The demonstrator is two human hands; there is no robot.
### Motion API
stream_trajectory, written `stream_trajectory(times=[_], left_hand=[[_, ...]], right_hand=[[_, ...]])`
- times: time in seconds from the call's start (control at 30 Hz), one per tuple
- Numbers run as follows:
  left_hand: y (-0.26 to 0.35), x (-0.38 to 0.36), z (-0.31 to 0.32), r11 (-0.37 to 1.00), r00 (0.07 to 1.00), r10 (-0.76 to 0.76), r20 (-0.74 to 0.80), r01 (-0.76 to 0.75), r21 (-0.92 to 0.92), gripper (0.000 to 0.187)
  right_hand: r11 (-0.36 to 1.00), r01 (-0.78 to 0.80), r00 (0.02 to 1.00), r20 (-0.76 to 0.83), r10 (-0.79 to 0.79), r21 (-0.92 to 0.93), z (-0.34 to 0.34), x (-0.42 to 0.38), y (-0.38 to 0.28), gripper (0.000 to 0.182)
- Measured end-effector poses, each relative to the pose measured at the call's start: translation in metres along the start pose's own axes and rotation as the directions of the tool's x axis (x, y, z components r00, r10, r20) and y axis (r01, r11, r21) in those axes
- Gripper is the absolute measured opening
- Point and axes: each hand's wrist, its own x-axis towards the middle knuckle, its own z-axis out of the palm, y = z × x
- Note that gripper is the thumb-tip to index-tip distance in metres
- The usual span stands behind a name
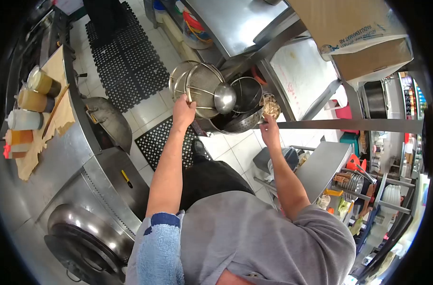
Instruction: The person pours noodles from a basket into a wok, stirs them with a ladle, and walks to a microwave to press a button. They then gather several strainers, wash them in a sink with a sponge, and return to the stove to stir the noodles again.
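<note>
The left hand (182, 115) has its fingers clasped around the edge of a round, silver wire-mesh strainer (202, 87). The right hand (270, 131) grips the rim of a grey, perforated metal bowl (240, 124). A polished, round steel ladle (225, 99) sits between.

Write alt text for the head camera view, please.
A person's left hand grips round, silvery wire-mesh strainers, while the right hand is at the edge of a perforated grey metal bowl. A shiny, round-bowled steel ladle shows between them, above white floor tiles.
</note>
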Motion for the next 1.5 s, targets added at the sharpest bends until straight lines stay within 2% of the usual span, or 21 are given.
stream_trajectory(times=[0.07,0.1,0.2,0.23,0.27,0.4,0.47,0.5,0.53,0.6,0.63,0.73,0.83,0.9,0.93,1.0,1.1,1.2,1.27,1.37,1.5], left_hand=[[-0.005,-0.001,0.005,0.995,0.999,-0.020,0.030,0.023,-0.101,0.026],[-0.006,0.000,0.007,1.000,1.000,0.026,-0.006,-0.026,0.013,0.032],[-0.005,-0.012,0.017,0.991,0.971,0.123,-0.204,-0.108,0.081,0.039],[-0.011,-0.012,0.024,0.996,0.981,0.073,-0.178,-0.063,0.060,0.043],[-0.015,-0.014,0.035,0.995,0.957,0.090,-0.276,-0.072,0.071,0.043],[0.021,-0.040,0.054,0.960,0.983,0.042,-0.181,-0.090,-0.265,0.041],[0.050,-0.064,0.064,0.968,0.977,0.173,-0.127,-0.192,-0.161,0.039],[0.061,-0.074,0.076,0.948,0.971,0.188,-0.147,-0.219,-0.231,0.040],[0.071,-0.081,0.082,0.921,0.964,0.205,-0.167,-0.248,-0.299,0.041],[0.082,-0.086,0.086,0.860,0.944,0.329,-0.019,-0.308,-0.406,0.041],[0.087,-0.090,0.088,0.834,0.933,0.359,0.026,-0.308,-0.457,0.040],[0.076,-0.092,0.094,0.827,0.904,0.415,0.108,-0.325,-0.459,0.040],[0.062,-0.092,0.088,0.798,0.799,0.545,0.255,-0.402,-0.449,0.040],[0.059,-0.102,0.070,0.873,0.902,0.431,-0.026,-0.424,-0.241,0.040],[0.058,-0.105,0.055,0.904,0.908,0.380,-0.176,-0.405,-0.135,0.041],[0.043,-0.096,0.026,0.984,0.872,0.178,-0.455,-0.153,0.093,0.042],[-0.010,-0.073,0.032,0.981,0.938,-0.072,-0.339,0.005,-0.195,0.044],[0.011,-0.071,0.033,0.933,0.989,-0.135,0.061,0.147,-0.329,0.046],[0.036,-0.080,0.056,0.962,0.995,-0.097,-0.035,0.084,-0.261,0.040],[0.049,-0.079,0.069,0.937,0.992,-0.091,-0.082,0.058,-0.344,0.026],[0.041,-0.078,0.065,0.901,0.998,-0.066,0.018,0.068,-0.428,0.023]], right_hand=[[1.000,-0.022,1.000,0.019,0.021,0.021,0.004,0.008,-0.019,0.039],[0.996,-0.028,1.000,0.011,0.027,0.080,0.009,0.014,-0.023,0.038],[0.999,0.031,0.999,0.040,-0.032,0.030,0.018,0.025,-0.034,0.037],[0.997,0.070,0.997,0.040,-0.071,0.020,0.021,0.030,-0.036,0.037],[0.997,0.052,0.997,0.047,-0.054,0.048,0.024,0.034,-0.040,0.038],[0.979,0.010,0.996,0.080,-0.027,0.206,0.036,0.044,-0.062,0.040],[0.962,0.040,0.997,0.054,-0.056,0.270,0.037,0.047,-0.089,0.042],[0.975,0.050,0.995,0.077,-0.068,0.216,0.035,0.051,-0.101,0.052],[0.976,0.169,0.984,0.031,-0.174,0.138,0.034,0.053,-0.114,0.056],[0.923,0.384,0.922,-0.043,-0.385,-0.040,0.034,0.057,-0.137,0.065],[0.932,0.354,0.935,0.048,-0.351,-0.073,0.033,0.059,-0.144,0.071],[0.900,0.413,0.908,0.139,-0.395,-0.139,0.037,0.068,-0.142,0.069],[0.881,0.450,0.890,0.156,-0.429,-0.148,0.033,0.076,-0.135,0.067],[0.864,0.480,0.875,0.160,-0.457,-0.155,0.033,0.078,-0.130,0.068],[0.864,0.485,0.871,0.158,-0.465,-0.133,0.032,0.079,-0.129,0.068],[0.869,0.485,0.870,0.153,-0.469,-0.096,0.029,0.079,-0.128,0.069],[0.883,0.464,0.880,0.147,-0.452,-0.062,0.027,0.073,-0.129,0.068],[0.889,0.456,0.883,0.142,-0.446,-0.045,0.027,0.069,-0.131,0.068],[0.889,0.454,0.885,0.141,-0.443,-0.056,0.025,0.064,-0.128,0.068],[0.904,0.423,0.899,0.155,-0.410,-0.063,0.024,0.063,-0.124,0.072],[0.906,0.409,0.910,0.119,-0.397,-0.107,0.023,0.060,-0.121,0.078]])
